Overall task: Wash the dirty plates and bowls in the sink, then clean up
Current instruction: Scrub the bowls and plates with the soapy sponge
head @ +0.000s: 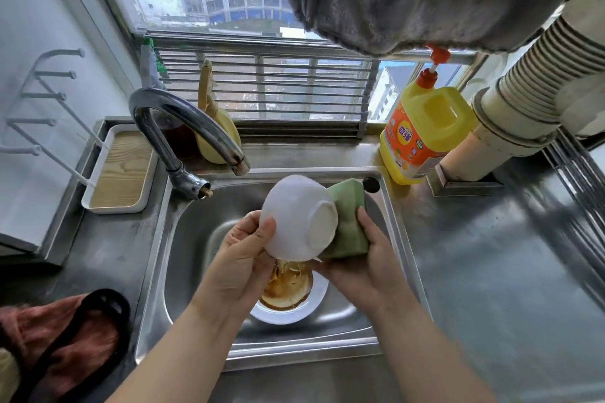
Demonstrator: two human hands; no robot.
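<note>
A: Now, entry, mid-wash. Left hand (244, 249) grips the white bowl (299, 217) at its rim, thumb curled over the outside, fingers hidden inside. The bowl is at frame centre, tipped bottom-up toward the camera, held above the sink (389, 226).

B: Right hand?

A: Right hand (363, 267) holds a green sponge (348, 222), fingers wrapped round it, pressed against the bowl's right side. Below both hands, lower centre, a dirty plate (288, 299) lies on the sink floor with brown residue pooled in it.

B: Risks?

A: First, slip. The bowl hangs from one rim grip; if it is wet or soapy, sponge pressure from the right could push it out of the left hand. It would likely drop straight onto the plate, and chipping either seems possible.

B: Second?

A: Liquid appears to run from the bowl into the plate. Judged: splash of brown residue back onto the bowl, undoing the scrub.

B: Tap?

A: The tap (183, 127) arches at upper left, spout just above the bowl. No stream visible. Lifting the bowl carelessly could knock it on the spout.

B: Anything else?

A: The soap bottle (422, 131) stands at the sink's upper right corner, near the right hand's path; an elbow swing could tip it.
</note>
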